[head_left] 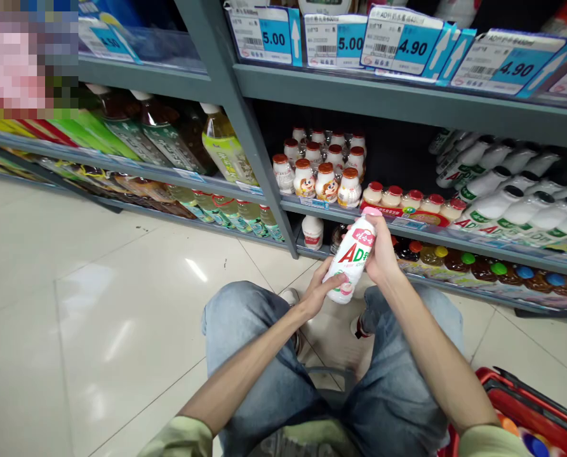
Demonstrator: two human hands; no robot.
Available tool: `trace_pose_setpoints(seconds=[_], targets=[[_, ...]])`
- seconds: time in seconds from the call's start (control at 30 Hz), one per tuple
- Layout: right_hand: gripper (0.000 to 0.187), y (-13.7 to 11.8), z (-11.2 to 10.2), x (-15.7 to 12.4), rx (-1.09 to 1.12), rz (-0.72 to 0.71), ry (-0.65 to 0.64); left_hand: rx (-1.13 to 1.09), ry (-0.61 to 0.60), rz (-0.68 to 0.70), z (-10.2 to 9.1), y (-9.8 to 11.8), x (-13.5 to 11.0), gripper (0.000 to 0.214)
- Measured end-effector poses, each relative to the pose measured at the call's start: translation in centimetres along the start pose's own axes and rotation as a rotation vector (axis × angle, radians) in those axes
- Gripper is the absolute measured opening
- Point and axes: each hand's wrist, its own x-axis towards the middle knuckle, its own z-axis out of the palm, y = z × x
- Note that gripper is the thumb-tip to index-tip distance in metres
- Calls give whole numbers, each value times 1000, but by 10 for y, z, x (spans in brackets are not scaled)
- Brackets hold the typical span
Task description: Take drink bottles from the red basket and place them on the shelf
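A white bottle of AD milk drink (355, 254) with a pink cap is tilted between my two hands, above my knees and in front of the shelves. My left hand (319, 289) grips its lower part, the thumb lying across the front near the printed fruit. Around the upper part, just below the cap, is my right hand (382, 251), its fingers mostly hidden behind the bottle. The label with large red and green letters faces me.
Ahead, a grey shelf (388, 86) carries price tags. Small orange-capped bottles (326, 181), a red-capped pack (411, 202) and black-capped white bottles (516, 203) stand below it. Tea bottles (228, 149) are at left. A red basket (540, 406) holding items sits at lower right on the tiled floor (97, 304).
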Motion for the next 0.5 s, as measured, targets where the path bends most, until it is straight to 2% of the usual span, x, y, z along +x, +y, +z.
trace_pose_setpoints(seconds=[0.2, 0.33, 0.5], targets=[[31, 1, 0, 0, -58, -37, -37, -113, -40, -37, 0, -3, -1, 57], [37, 3, -2, 3, -98, -56, -28, -110, -92, -33, -1, -5, -1, 56], [27, 4, -2, 3, -23, -13, 18, -81, -110, -45, -1, -4, -1, 61]])
